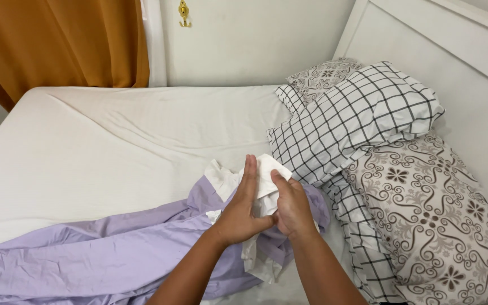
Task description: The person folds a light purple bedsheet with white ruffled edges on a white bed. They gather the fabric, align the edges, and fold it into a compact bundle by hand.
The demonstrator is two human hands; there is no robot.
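Fig.: my left hand (238, 209) & right hand (290, 208) both pinch the white cloth (266, 172), held just above the lilac sheet (97, 248) on the bed (86, 147), near the checked pillow (357, 113). Step, prob.: straightening its edge; next needs an even grip w/ both hands.

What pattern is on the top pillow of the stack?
A black grid of checks on white; the top pillow shows best in the head view.
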